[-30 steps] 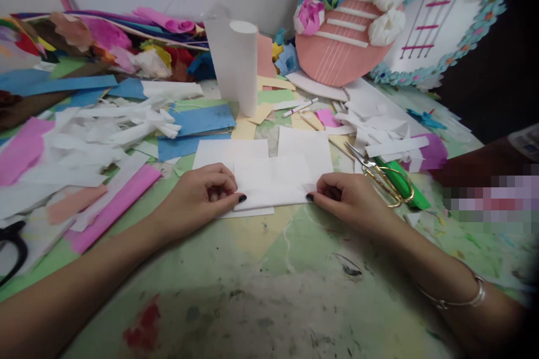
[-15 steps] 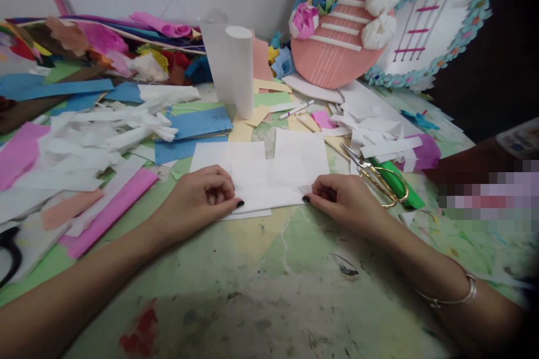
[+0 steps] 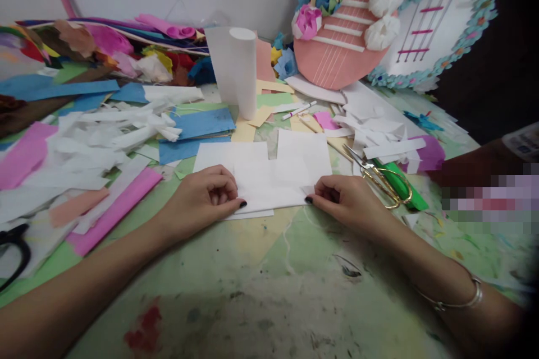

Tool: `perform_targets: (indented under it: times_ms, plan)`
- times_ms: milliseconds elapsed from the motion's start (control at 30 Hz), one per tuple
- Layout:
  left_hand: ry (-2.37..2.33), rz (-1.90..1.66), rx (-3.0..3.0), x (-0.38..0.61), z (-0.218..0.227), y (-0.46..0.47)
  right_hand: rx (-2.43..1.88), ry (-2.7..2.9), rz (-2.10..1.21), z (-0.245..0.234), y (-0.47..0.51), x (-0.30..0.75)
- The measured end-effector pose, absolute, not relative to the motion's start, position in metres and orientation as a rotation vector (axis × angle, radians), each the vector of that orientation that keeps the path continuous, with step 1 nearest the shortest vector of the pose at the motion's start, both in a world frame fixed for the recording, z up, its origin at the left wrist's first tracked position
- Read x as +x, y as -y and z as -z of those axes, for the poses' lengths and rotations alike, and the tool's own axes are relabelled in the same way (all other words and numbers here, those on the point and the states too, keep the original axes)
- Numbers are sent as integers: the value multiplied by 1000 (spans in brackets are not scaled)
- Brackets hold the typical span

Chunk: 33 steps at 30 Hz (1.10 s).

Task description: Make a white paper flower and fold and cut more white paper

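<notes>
A folded sheet of white paper (image 3: pixel 272 184) lies between my hands, its fold along the near edge. My left hand (image 3: pixel 210 193) is closed, thumb and curled fingers pinching the paper's near left corner. At the near right corner my right hand (image 3: pixel 339 196) pinches the same sheet between thumb and fingers. Two flat white pieces, a left one (image 3: pixel 214 156) and a right one (image 3: pixel 303 146), lie under and behind it. Gold-handled scissors (image 3: pixel 385 182) rest just beyond my right hand, on a green strip (image 3: pixel 404 185).
A white paper roll (image 3: pixel 244 76) stands behind the paper. White scraps (image 3: pixel 101 140), blue paper (image 3: pixel 202 123) and a pink strip (image 3: pixel 118 210) cover the left. Black-handled scissors (image 3: pixel 17 252) lie at the left edge. Decorated guitar shapes (image 3: pixel 337 56) lean at the back. Another person's arm (image 3: pixel 475 162) is at right.
The whole view has shifted slightly, with everything a little further right. Both hands keep their pinch on the folded paper, and nothing else has visibly moved.
</notes>
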<state>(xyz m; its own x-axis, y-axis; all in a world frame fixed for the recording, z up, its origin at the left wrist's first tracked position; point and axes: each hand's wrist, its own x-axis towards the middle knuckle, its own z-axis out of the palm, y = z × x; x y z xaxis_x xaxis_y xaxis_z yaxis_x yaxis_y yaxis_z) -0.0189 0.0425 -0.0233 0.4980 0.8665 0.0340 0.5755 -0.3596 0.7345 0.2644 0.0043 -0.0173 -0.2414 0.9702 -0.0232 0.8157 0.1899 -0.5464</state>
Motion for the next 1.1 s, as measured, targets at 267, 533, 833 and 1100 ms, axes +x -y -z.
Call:
perform_targets:
  times_ms: [267,533,833,1100]
  plan:
    - [-914,-551,2042,-21,14,-38,-1531,1972,-984,10,-4,269]
    - [-1250,-668,2193,-19,16,-42,-1454,1859,-1143,-3,-5,281]
    - [-1171,-455,2475,22,16,-50,-1735,1599,-403,17,-27,306]
    - [-1041,-401,2575,49,19,-44,-1407,1352,-840,27,-40,311]
